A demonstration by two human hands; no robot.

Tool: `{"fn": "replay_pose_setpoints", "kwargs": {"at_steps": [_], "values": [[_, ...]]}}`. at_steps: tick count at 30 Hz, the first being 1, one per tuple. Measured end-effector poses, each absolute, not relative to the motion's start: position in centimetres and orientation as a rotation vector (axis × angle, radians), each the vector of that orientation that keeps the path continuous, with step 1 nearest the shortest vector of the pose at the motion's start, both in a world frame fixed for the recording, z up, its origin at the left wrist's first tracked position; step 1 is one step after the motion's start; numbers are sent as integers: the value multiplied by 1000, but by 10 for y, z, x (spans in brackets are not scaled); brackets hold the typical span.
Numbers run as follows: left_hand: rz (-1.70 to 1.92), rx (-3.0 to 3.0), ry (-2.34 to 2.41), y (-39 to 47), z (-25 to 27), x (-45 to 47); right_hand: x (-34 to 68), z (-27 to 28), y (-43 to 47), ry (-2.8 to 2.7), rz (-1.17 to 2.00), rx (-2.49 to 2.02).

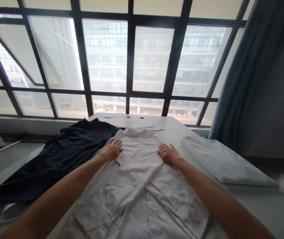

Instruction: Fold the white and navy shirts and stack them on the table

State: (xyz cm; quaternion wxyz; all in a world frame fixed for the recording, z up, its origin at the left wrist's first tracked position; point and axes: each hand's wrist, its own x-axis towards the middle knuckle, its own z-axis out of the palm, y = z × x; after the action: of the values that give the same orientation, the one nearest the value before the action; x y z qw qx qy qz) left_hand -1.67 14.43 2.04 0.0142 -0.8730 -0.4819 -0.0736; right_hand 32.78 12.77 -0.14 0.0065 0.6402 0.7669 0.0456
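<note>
A white button-up shirt [137, 166] lies spread on the table in front of me, its collar at the far end and its sleeves crossed over the front. Against the shirt's left shoulder area rests my left hand [113, 150], fingers stretched out flat on the cloth. My right hand [169, 154] lies on the opposite side near the shoulder, palm down with fingers apart. Neither hand grips the fabric. Creases run across the lower part of the shirt, where some buttons show.
A dark navy shirt [74, 149] lies to the left, with white cloth partly under it. Folded white fabric [224, 161] sits on the right of the white table [174, 127]. Beyond the table stand framed windows [152, 59], with a blue-grey curtain [239, 86] at the right.
</note>
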Motion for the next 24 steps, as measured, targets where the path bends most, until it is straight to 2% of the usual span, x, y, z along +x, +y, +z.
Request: {"fn": "replay_pose_setpoints", "kwargs": {"at_steps": [3, 7, 11, 18, 24], "values": [[-485, -2932, -1018, 98, 25, 20, 307, -1, 118, 2598, 131, 1894], [-355, -3205, -554, 51, 18, 57, 285, -13, 109, 2653, -96, 1854], [-141, -3345, -529, 29, 14, 55, 297, -18, 116, 2530, -160, 1940], [-161, -3501, -512, -22, 23, 10, 349, -17, 159, 2227, -178, 2252], [-40, -3542, -598, -66, 40, -18, 351, -18, 161, 2148, -104, 2408]]}}
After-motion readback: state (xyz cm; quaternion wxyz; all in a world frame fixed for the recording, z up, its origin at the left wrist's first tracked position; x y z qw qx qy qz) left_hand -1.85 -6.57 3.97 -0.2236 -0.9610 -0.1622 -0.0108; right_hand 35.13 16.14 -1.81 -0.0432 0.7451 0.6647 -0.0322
